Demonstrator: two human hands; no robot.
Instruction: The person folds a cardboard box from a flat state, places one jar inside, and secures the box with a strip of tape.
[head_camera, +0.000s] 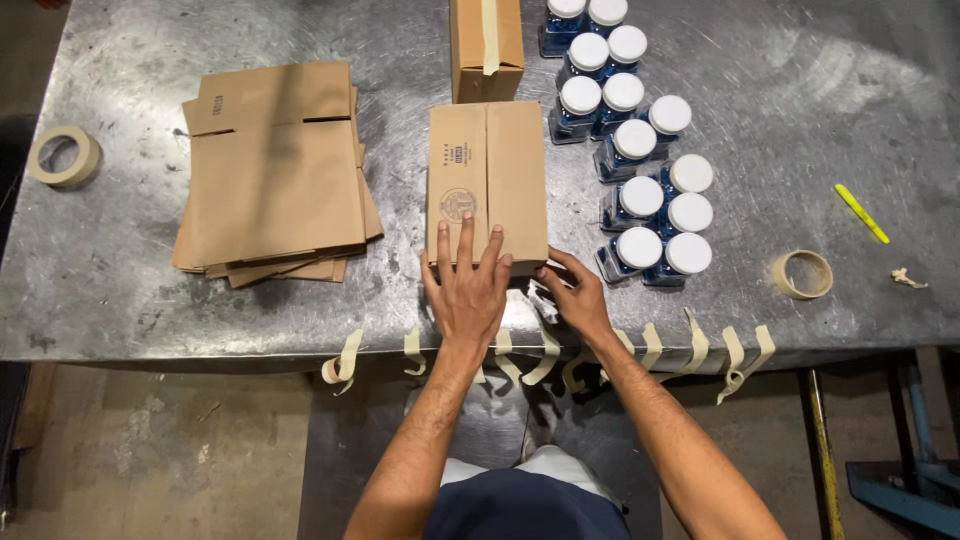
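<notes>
A brown cardboard box (487, 165) lies with its flaps folded together on the steel table (800, 80). My left hand (466, 290) presses flat on the box's near end, fingers spread over the seam. My right hand (575, 295) rests at the box's near right corner, fingertips touching a strip of tan tape (541, 300) at the table. Whether the fingers pinch that strip is unclear.
A stack of flattened boxes (275, 175) lies at left. Several blue bottles with white caps (640, 160) stand at right. A taped box (486, 45) sits behind. Tape rolls (63, 157) (801, 274), a yellow marker (861, 213) and cut tape strips (690, 345) on the front edge.
</notes>
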